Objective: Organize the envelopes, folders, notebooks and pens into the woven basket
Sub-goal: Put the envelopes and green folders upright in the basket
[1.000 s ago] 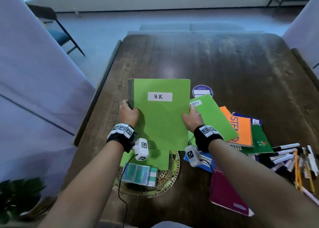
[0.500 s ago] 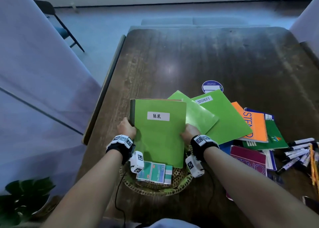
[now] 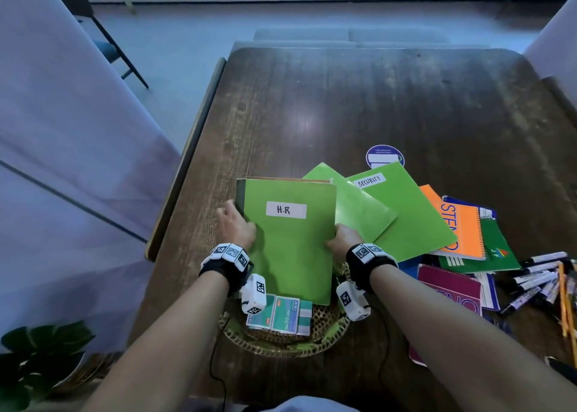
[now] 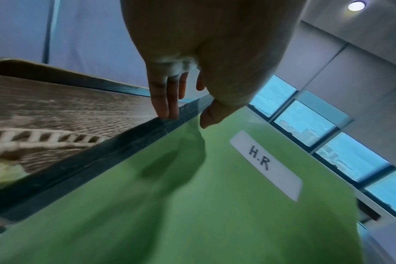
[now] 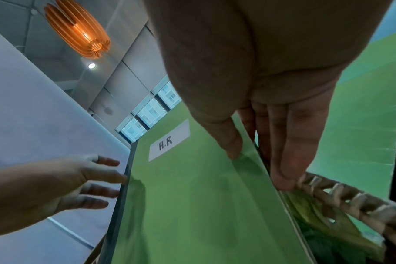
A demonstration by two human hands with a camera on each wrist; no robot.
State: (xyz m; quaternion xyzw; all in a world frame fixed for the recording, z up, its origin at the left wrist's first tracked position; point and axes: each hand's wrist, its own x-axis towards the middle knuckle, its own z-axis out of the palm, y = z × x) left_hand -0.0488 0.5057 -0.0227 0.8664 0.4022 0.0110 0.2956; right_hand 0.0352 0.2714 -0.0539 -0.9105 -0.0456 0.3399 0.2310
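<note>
Dim, bluish light; soft glare on the table (image 3: pixel 312 124), wrist views blurred, straight edges bowed outward.

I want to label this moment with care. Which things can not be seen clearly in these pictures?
- Woven basket contents, head view: the H.R folder and both wrist cameras cover most of them.
- Left hand fingers, head view: hidden behind the folder's spine.
- Pens, head view: cut off by the right edge.
- Purple notebook: partly under the right forearm.
</note>
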